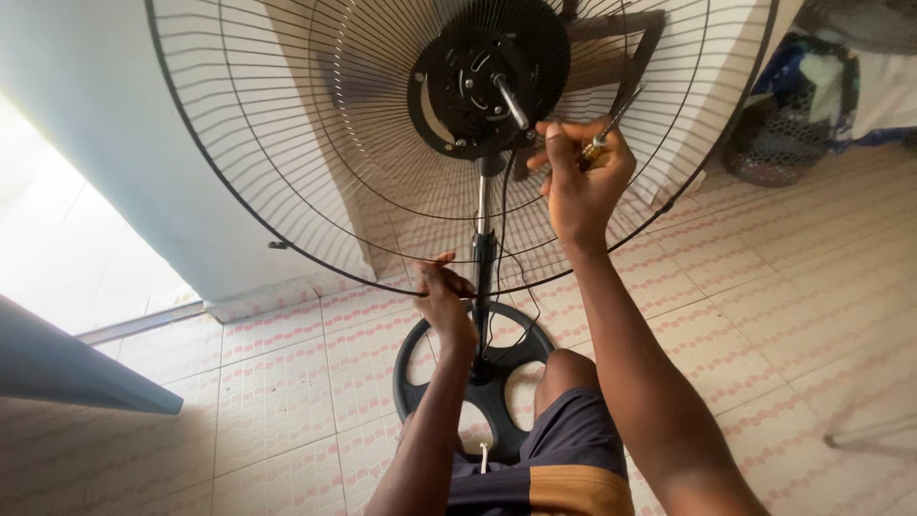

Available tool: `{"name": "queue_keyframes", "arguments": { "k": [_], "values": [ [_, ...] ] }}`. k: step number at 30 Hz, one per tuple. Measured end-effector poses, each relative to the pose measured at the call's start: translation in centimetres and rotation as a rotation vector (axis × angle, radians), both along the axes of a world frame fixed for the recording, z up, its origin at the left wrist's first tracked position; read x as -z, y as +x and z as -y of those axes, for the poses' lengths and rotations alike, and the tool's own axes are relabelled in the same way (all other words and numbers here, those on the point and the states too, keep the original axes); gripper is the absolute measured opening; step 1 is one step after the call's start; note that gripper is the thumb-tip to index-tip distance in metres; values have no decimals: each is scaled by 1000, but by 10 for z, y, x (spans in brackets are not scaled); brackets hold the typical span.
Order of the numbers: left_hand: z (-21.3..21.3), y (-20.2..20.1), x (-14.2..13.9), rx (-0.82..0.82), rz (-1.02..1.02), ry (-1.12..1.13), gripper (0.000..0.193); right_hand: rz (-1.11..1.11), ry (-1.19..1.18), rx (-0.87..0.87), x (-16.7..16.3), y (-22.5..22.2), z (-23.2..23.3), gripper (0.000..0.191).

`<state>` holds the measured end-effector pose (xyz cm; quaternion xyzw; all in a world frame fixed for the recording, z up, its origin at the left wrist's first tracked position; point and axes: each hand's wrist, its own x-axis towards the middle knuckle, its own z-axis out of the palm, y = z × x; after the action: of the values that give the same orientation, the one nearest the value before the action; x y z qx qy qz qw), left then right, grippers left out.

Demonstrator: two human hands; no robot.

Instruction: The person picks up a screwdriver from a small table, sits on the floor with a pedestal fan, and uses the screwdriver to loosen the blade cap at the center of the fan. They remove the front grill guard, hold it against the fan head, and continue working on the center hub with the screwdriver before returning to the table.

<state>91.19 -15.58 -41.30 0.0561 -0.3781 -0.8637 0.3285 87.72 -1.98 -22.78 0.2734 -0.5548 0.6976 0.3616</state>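
Screwdriver (604, 134) clenched in rt hand (581, 182) near fan hub (478, 86); lft hand (441, 291) grips grille rim (315, 266).

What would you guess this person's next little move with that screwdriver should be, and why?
Probably bring the screwdriver tip over to the black motor hub. The right hand holds it raised just beside the hub, not yet on it, while the left hand steadies the fan at the lower grille rim, near the pole.
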Motion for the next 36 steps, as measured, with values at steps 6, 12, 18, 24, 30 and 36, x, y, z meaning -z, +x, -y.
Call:
{"name": "queue_keyframes", "arguments": {
  "k": [6,12,18,24,30,36],
  "values": [
    [35,-1,-24,-96,2,48,62,127,-22,-100,-6,20,-2,19],
    [64,1,-56,-58,-17,-5,57,194,35,-112,2,25,-2,17],
    [93,-6,-87,-107,-52,-193,57,266,9,-112,2,21,-10,18],
    [117,-8,-114,-116,-104,-338,53,277,39,-75,0,18,-3,19],
    [124,-6,-124,-132,-72,-368,53,119,83,-38,-4,13,6,15],
    [123,-2,-119,-158,-72,-337,53,155,139,-82,-8,16,6,12]
  ]
}}
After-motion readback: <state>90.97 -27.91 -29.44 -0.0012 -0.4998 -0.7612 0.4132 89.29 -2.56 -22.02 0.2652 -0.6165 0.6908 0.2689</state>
